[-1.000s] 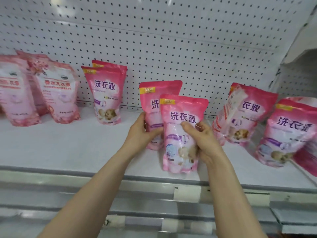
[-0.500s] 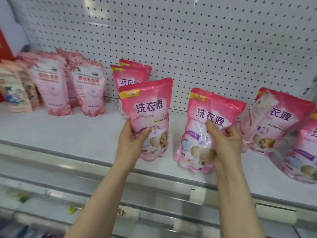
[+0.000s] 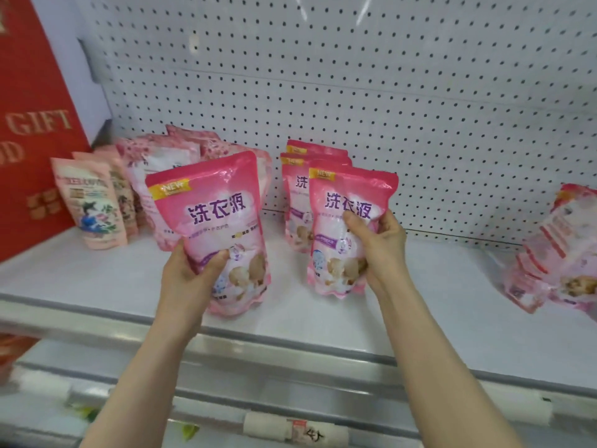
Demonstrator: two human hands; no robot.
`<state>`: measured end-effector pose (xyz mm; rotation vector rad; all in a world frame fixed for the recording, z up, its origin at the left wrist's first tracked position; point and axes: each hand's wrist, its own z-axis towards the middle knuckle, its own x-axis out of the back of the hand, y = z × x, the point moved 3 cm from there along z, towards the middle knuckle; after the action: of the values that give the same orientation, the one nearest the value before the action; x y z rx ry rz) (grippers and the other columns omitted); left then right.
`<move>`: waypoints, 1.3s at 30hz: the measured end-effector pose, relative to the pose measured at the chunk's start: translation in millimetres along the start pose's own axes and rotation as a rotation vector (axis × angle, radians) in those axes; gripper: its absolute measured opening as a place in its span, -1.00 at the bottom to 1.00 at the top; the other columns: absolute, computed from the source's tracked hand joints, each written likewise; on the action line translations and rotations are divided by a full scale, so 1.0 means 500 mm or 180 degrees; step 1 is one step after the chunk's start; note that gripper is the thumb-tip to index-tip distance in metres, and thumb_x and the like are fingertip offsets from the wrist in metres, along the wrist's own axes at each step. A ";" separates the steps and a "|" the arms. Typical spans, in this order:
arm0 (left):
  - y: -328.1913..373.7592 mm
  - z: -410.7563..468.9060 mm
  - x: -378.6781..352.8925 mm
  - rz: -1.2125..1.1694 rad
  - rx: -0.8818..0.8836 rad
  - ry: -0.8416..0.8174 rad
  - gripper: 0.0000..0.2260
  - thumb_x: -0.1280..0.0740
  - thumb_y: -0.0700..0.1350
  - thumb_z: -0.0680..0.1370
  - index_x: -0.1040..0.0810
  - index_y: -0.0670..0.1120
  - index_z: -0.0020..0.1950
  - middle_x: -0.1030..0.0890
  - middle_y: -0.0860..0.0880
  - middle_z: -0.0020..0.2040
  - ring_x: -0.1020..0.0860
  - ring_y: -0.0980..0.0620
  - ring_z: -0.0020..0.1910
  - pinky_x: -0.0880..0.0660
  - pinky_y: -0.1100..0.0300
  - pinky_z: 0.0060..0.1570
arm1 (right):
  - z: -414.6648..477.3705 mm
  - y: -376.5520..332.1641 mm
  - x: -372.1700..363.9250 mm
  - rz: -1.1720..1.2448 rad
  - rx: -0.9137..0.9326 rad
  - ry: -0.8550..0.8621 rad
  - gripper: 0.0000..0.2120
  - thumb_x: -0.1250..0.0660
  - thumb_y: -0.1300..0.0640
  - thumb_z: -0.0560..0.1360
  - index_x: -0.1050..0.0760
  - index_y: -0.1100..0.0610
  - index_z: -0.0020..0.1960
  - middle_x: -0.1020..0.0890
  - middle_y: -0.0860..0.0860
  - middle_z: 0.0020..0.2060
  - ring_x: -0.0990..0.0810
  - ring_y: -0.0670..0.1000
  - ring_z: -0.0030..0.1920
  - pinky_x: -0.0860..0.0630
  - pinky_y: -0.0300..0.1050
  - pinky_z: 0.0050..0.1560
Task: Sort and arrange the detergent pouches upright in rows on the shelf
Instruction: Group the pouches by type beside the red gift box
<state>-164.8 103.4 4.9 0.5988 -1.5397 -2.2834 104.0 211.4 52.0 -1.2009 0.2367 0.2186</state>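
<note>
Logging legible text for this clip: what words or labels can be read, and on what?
"GIFT": red board.
"NEW", "洗衣液": left detergent pouch, in the left hand.
"NEW", "洗衣液": right detergent pouch, in the right hand.
Too blurred to read: their small print, peach pouch, shelf-edge label.

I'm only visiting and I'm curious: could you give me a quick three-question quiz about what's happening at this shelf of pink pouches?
1. True or false: the left hand grips the left pouch, and the right hand grips the right pouch.
2. Where is the right pouch? A) in front of the row of matching pouches; B) hung on the back wall; C) lying flat at the far right.
3. Fill in: the red box on the left reads "____".
Key: 1 true; 2 A; 3 GIFT.
</note>
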 end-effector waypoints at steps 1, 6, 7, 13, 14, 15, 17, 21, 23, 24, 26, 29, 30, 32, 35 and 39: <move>0.002 0.010 0.015 -0.0001 0.0003 -0.0029 -0.68 -0.43 -0.24 0.48 -0.54 0.08 0.14 -0.69 0.05 0.05 -0.67 0.03 0.03 -0.60 0.08 -0.04 | 0.008 0.013 -0.020 -0.0037 -0.0040 0.0020 -0.76 -0.54 0.31 0.36 -0.61 0.06 -0.06 -0.73 -0.01 -0.17 -0.71 0.03 -0.14 -0.65 -0.03 -0.13; 0.010 0.044 0.057 -0.0001 0.0034 -0.0247 -0.68 -0.42 -0.27 0.48 -0.53 0.03 0.15 -0.68 0.03 0.07 -0.66 0.01 0.03 -0.58 0.04 0.00 | 0.042 0.045 -0.084 -0.0261 -0.0074 0.0130 -0.74 -0.57 0.25 0.33 -0.58 0.11 -0.04 -0.69 0.16 -0.08 -0.70 0.17 -0.05 -0.65 0.13 -0.01; 0.010 0.049 0.061 -0.0018 0.0053 -0.0292 -0.69 -0.42 -0.28 0.48 -0.53 0.04 0.13 -0.68 0.04 0.06 -0.66 0.02 0.03 -0.58 0.05 -0.01 | 0.044 0.049 -0.092 -0.0276 -0.0049 0.0136 -0.75 -0.57 0.24 0.34 -0.59 0.08 -0.05 -0.70 0.13 -0.08 -0.71 0.15 -0.07 -0.66 0.08 -0.04; 0.000 0.056 0.064 -0.0069 0.0096 -0.0434 -0.70 -0.43 -0.27 0.48 -0.53 0.06 0.09 -0.70 0.10 0.00 -0.67 0.06 0.00 -0.61 0.11 -0.07 | 0.029 0.068 -0.097 -0.0078 -0.0263 0.0252 -0.82 -0.56 0.03 0.35 -0.64 0.03 -0.10 -0.74 0.02 -0.15 -0.73 0.01 -0.15 -0.62 -0.13 -0.19; -0.002 0.055 0.060 -0.0095 0.0107 -0.0445 -0.70 -0.43 -0.27 0.48 -0.53 0.06 0.09 -0.70 0.09 0.00 -0.67 0.06 0.00 -0.62 0.12 -0.08 | 0.029 0.061 -0.093 -0.0092 -0.0283 0.0243 -0.81 -0.54 -0.05 0.35 -0.64 -0.01 -0.11 -0.74 -0.01 -0.17 -0.72 -0.01 -0.17 -0.62 -0.16 -0.20; -0.003 0.054 0.054 -0.0111 0.0112 -0.0453 -0.70 -0.43 -0.27 0.48 -0.53 0.05 0.10 -0.70 0.08 0.01 -0.67 0.05 0.00 -0.62 0.13 -0.08 | 0.030 0.051 -0.088 -0.0161 -0.0272 0.0248 -0.83 -0.51 -0.11 0.36 -0.64 -0.04 -0.17 -0.71 -0.07 -0.26 -0.69 -0.08 -0.25 -0.59 -0.22 -0.25; -0.003 0.053 0.040 -0.0140 0.0123 -0.0460 -0.70 -0.44 -0.27 0.47 -0.53 0.04 0.11 -0.70 0.06 0.02 -0.67 0.03 0.01 -0.61 0.08 -0.05 | 0.039 0.039 -0.076 -0.0352 -0.0215 0.0333 -0.72 -0.47 -0.13 0.42 -0.53 -0.02 -0.36 -0.52 -0.15 -0.49 -0.47 -0.15 -0.47 -0.42 -0.29 -0.40; -0.001 0.046 0.007 -0.0171 0.0119 -0.0632 -0.64 -0.44 -0.26 0.47 -0.51 0.01 0.20 -0.69 0.07 0.06 -0.66 0.04 0.05 -0.61 0.09 -0.03 | 0.056 0.033 -0.074 -0.0496 -0.0394 0.0307 -0.69 -0.43 -0.04 0.50 -0.52 0.21 -0.18 -0.54 0.16 -0.36 -0.43 0.06 -0.35 -0.39 -0.02 -0.25; -0.002 0.041 -0.006 -0.0164 0.0105 -0.0694 -0.63 -0.43 -0.28 0.47 -0.49 -0.02 0.23 -0.69 0.07 0.06 -0.66 0.05 0.05 -0.60 0.09 -0.02 | 0.060 0.024 -0.081 -0.0555 -0.0529 0.0145 -0.65 -0.39 -0.04 0.52 -0.58 0.29 -0.03 -0.63 0.23 -0.19 -0.51 0.12 -0.22 -0.46 0.07 -0.13; -0.002 0.037 -0.012 -0.0190 0.0103 -0.0728 -0.63 -0.42 -0.28 0.48 -0.49 -0.02 0.23 -0.69 0.07 0.06 -0.66 0.05 0.05 -0.61 0.13 -0.04 | 0.064 0.018 -0.080 -0.0665 -0.0526 0.0072 -0.62 -0.38 -0.04 0.53 -0.58 0.32 -0.03 -0.64 0.22 -0.17 -0.54 0.12 -0.20 -0.49 0.07 -0.10; -0.003 0.029 -0.023 -0.0264 0.0110 -0.0829 -0.62 -0.42 -0.29 0.48 -0.50 0.05 0.20 -0.69 0.09 0.06 -0.66 0.07 0.04 -0.61 0.23 -0.10 | 0.077 0.000 -0.069 -0.0924 -0.0349 -0.0061 -0.65 -0.39 0.00 0.53 -0.59 0.34 -0.07 -0.68 0.14 -0.20 -0.60 0.08 -0.23 -0.55 0.03 -0.10; 0.000 0.019 -0.035 -0.0224 0.0064 -0.0971 -0.64 -0.42 -0.29 0.48 -0.55 0.13 0.12 -0.69 0.09 0.07 -0.66 0.09 0.04 -0.59 0.28 -0.10 | 0.096 -0.033 -0.043 -0.1150 0.0006 -0.0192 -0.98 -0.45 0.18 0.49 -0.65 0.10 -0.11 -0.73 -0.01 -0.26 -0.69 -0.04 -0.26 -0.65 -0.07 -0.17; 0.001 0.015 -0.039 -0.0211 0.0049 -0.1020 -0.65 -0.42 -0.29 0.48 -0.55 0.13 0.12 -0.69 0.08 0.07 -0.66 0.08 0.05 -0.60 0.26 -0.08 | 0.101 -0.041 -0.039 -0.1188 0.0055 -0.0248 -0.94 -0.45 0.21 0.49 -0.66 0.08 -0.12 -0.73 -0.01 -0.27 -0.69 -0.04 -0.26 -0.66 -0.06 -0.19; 0.002 0.010 -0.049 -0.0196 0.0064 -0.1135 -0.63 -0.43 -0.27 0.48 -0.55 0.15 0.14 -0.68 0.07 0.10 -0.65 0.06 0.07 -0.60 0.17 -0.02 | 0.107 -0.050 -0.044 -0.1227 0.0055 -0.0433 -0.92 -0.44 0.24 0.49 -0.66 0.09 -0.14 -0.73 0.00 -0.29 -0.68 -0.01 -0.28 -0.64 0.01 -0.18; 0.001 0.003 -0.065 -0.0089 0.0131 -0.1346 -0.64 -0.47 -0.14 0.44 -0.52 0.10 0.19 -0.68 0.07 0.10 -0.64 0.06 0.09 -0.58 0.08 0.06 | 0.113 -0.051 -0.056 -0.1168 -0.0057 -0.0826 -0.93 -0.39 0.24 0.53 -0.65 0.15 -0.06 -0.72 -0.01 -0.29 -0.68 -0.03 -0.30 -0.65 0.00 -0.17; 0.003 -0.001 -0.102 0.0151 0.0160 -0.1764 -0.63 -0.45 -0.12 0.44 -0.49 0.07 0.21 -0.67 0.14 0.10 -0.63 0.13 0.09 -0.59 0.22 0.03 | 0.116 -0.061 -0.050 -0.1271 -0.0240 -0.1104 -0.84 -0.32 0.19 0.59 -0.62 0.21 0.10 -0.71 0.00 -0.24 -0.67 -0.05 -0.27 -0.62 -0.14 -0.22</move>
<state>-120.4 127.1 14.3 -0.0800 -1.8205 -2.5080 92.7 254.3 106.6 -1.2369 -0.3154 0.0833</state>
